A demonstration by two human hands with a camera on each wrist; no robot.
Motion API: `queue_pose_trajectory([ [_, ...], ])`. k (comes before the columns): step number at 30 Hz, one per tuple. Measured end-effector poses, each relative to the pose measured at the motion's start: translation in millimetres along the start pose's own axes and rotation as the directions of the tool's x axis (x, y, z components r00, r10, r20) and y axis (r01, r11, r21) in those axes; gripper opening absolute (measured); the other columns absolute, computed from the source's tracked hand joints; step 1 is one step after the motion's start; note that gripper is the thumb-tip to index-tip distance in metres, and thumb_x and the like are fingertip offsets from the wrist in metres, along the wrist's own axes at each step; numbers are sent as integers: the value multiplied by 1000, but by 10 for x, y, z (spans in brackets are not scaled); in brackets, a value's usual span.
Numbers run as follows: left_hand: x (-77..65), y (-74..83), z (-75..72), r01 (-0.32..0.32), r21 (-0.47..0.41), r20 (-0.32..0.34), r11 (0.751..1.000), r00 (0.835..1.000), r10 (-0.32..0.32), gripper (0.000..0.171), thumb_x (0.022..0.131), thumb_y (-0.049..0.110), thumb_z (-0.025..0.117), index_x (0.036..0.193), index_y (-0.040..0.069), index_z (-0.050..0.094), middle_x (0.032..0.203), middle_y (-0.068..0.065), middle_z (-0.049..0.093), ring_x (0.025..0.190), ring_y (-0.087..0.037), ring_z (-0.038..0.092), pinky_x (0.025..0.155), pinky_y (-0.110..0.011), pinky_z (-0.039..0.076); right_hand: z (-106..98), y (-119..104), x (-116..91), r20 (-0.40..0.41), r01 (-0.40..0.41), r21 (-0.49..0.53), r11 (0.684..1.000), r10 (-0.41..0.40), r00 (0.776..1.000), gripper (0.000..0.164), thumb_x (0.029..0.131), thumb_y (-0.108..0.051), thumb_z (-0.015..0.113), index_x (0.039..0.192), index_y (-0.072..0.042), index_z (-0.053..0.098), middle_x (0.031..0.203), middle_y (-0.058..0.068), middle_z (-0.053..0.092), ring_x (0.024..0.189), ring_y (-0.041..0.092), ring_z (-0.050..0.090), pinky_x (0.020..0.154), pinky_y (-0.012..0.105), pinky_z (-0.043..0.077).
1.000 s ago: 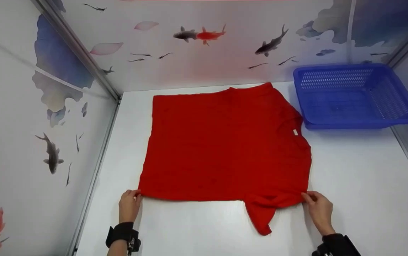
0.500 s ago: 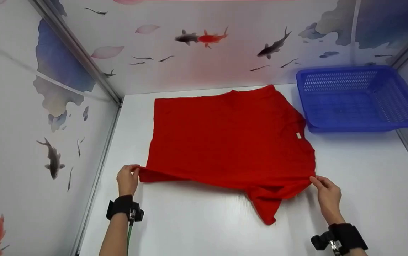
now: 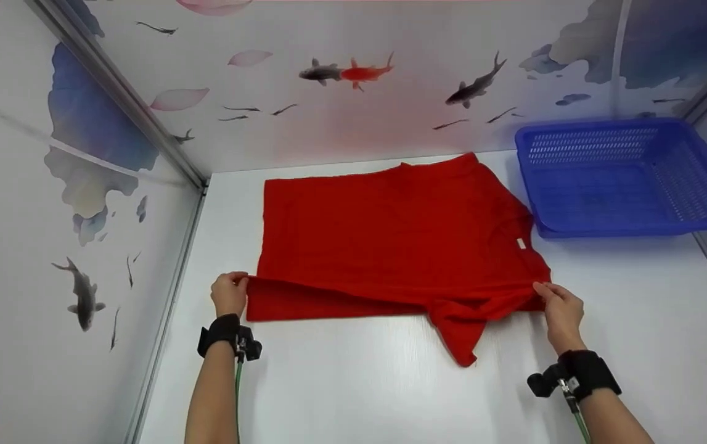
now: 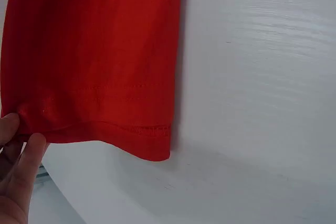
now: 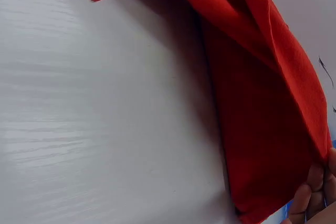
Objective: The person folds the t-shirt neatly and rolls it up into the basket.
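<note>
A red T-shirt [image 3: 378,234] lies on the white table, its near long edge raised and slanting between both hands. My left hand [image 3: 228,294] pinches the hem at the near left corner; in the left wrist view, thumb and fingers [image 4: 31,156] grip the stitched hem [image 4: 131,129]. At the shoulder end, my right hand [image 3: 563,311] pinches the edge near the neckline. The right wrist view has the fingers [image 5: 300,200] holding a lifted fold [image 5: 286,66] above the lower layer. One sleeve [image 3: 459,336] hangs toward the front. A small white label [image 3: 521,243] shows at the neck.
A blue plastic basket [image 3: 606,185] stands at the back right, right beside the shirt's shoulder. White walls printed with fish rise behind and to the left. Table surface [image 3: 353,388] shows in front of the shirt.
Both hands have moved away from the person, carrying the shirt's near edge up and back. A lower layer now shows under it, and the sleeve has shifted backward too.
</note>
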State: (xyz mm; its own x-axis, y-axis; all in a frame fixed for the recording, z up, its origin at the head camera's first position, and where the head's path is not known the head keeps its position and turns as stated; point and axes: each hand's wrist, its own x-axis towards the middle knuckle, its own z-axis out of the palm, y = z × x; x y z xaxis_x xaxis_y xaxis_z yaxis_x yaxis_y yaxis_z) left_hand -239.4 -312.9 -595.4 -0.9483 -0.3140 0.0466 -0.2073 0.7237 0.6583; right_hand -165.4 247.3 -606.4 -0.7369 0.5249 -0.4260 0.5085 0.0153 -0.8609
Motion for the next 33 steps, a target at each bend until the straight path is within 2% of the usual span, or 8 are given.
queue_pose_trajectory([
  [6,3,10,107,17,23,12,1000,1000,-18,20,92,-4,57,106,-14,67,103,-30,64,99,-44,61,87,-52,48,72,3,72,-26,-24,-46,999,23,999,40,95,-20,61,124,8,57,97,-5,56,107,16,46,84,21,37],
  [11,-50,6,270,-15,29,14,999,1000,15,28,91,-8,56,118,-13,61,115,-33,57,107,-47,56,92,-53,46,84,28,137,53,23,-204,979,-13,999,42,99,-18,51,128,12,54,124,26,56,128,37,41,105,40,34],
  [14,-113,-2,373,-61,34,86,998,995,58,30,91,-6,57,119,-13,61,120,-33,53,111,-49,51,96,-53,43,54,35,164,117,68,-341,937,-30,993,43,101,-18,44,132,10,51,139,30,45,134,44,34,110,52,26],
  [18,-190,-26,469,-127,91,214,988,971,105,27,91,-2,59,115,-13,64,123,-33,54,114,-50,50,99,-53,41,11,38,170,188,175,-473,864,-96,977,42,99,-14,42,133,9,51,140,32,44,131,49,35,104,63,23],
  [22,-237,-24,519,-167,119,227,979,964,137,26,91,-1,60,114,-14,65,125,-33,53,117,-50,48,101,-53,39,-32,66,109,232,305,-508,805,-213,949,38,95,-8,46,128,9,56,133,33,50,124,52,42,97,66,25],
  [25,-297,64,564,-194,84,209,977,962,174,26,91,-1,61,113,-13,65,124,-32,54,117,-49,47,101,-53,40,-60,106,16,227,414,-515,750,-347,910,31,92,-4,51,119,8,62,123,33,57,116,52,48,92,65,28],
  [27,-354,158,625,-235,52,201,971,955,220,25,91,0,62,113,-11,66,123,-31,54,118,-48,46,100,-52,41,-50,127,-53,212,493,-518,699,-453,866,25,89,0,55,110,8,66,115,32,61,108,51,53,87,64,31],
  [33,-575,540,930,-432,-16,185,902,885,427,20,89,-1,66,108,-7,70,116,-24,58,113,-43,49,95,-51,46,197,104,-194,228,684,-491,539,-679,698,14,83,6,64,95,5,71,97,25,65,94,46,55,76,59,33],
])
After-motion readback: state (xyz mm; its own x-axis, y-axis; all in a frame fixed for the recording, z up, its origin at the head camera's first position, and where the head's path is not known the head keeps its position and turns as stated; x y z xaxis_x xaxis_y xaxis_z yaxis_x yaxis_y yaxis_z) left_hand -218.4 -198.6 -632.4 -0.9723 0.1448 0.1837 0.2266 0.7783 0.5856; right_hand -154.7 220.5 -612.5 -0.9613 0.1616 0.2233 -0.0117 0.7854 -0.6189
